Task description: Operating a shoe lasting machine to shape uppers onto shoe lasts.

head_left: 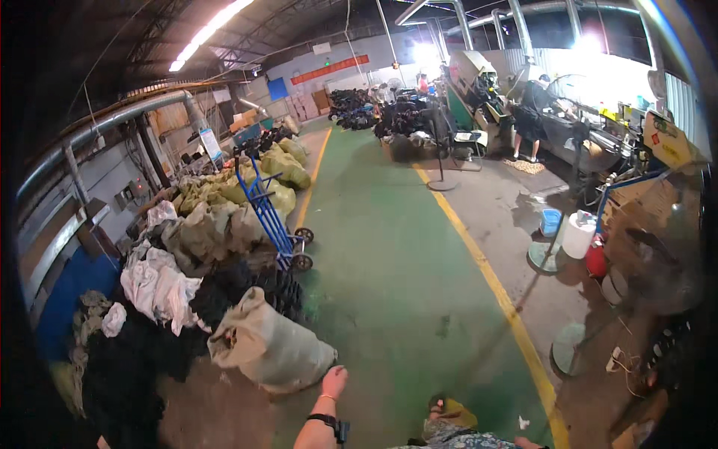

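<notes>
My left hand [334,382] hangs low at the bottom centre, fingers curled in, with nothing visible in it. A black band is on that wrist. Just beyond it a stuffed beige woven sack [280,348] leans toward the left on the floor; its gathered mouth is at the upper left. The hand overlaps the sack's lower right edge in the picture, and I cannot tell whether they touch. Only a sliver of skin, perhaps my right hand [526,444], shows at the lower edge, its fingers hidden. My foot [437,404] is on the green floor.
A blue hand truck [271,213] stands beyond the sack, beside piled sacks [224,213]. Black material [134,367] and whitish cloth [157,284] lie at left. Yellow lines [490,277] edge the green walkway. At right are stands, a white bucket [577,236] and a person [531,112] by machines.
</notes>
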Motion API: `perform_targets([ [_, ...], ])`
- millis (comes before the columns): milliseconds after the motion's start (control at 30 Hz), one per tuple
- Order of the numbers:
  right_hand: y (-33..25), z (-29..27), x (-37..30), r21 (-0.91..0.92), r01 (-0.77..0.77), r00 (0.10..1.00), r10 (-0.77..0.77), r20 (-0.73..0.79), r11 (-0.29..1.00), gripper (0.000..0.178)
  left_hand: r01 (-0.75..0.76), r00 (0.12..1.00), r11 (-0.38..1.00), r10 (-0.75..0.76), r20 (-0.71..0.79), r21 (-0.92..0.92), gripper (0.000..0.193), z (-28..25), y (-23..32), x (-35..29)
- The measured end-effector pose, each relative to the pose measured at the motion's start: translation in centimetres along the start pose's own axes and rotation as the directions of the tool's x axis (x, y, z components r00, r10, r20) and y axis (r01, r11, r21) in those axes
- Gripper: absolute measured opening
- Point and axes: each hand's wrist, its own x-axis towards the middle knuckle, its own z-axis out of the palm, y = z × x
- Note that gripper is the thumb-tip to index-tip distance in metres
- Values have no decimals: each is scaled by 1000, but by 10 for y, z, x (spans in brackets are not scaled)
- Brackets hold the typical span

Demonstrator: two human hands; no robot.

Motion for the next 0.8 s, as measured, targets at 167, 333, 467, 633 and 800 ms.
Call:
perform_targets([
  [167, 54, -136, 131, -347, 146, 987, -159, -10, 926, 36, -52, 961, 947, -39, 275, 317, 47, 46, -21, 94],
  [333, 12, -272, 195, -200, -71, 890, -29, -455, 977, 36, -131, 727, 809, -315, 610, 573, 59, 61, 22, 168],
  [467, -98, -435, 249, 408, -151, 873, 315, -373, 901, 49, -256, 776, 723, -242, 583, 641, 52, 88, 61, 337],
  [633, -145, -537, 337, 564, -176, 872, 394, -292, 807, 49, -414, 812, 539, -146, 565, 734, 45, 74, 115, 578],
  [800, -51, -539, 426, 200, -225, 913, 278, -297, 953, 43, -530, 804, 416, -28, 594, 738, 39, 152, 186, 754],
])
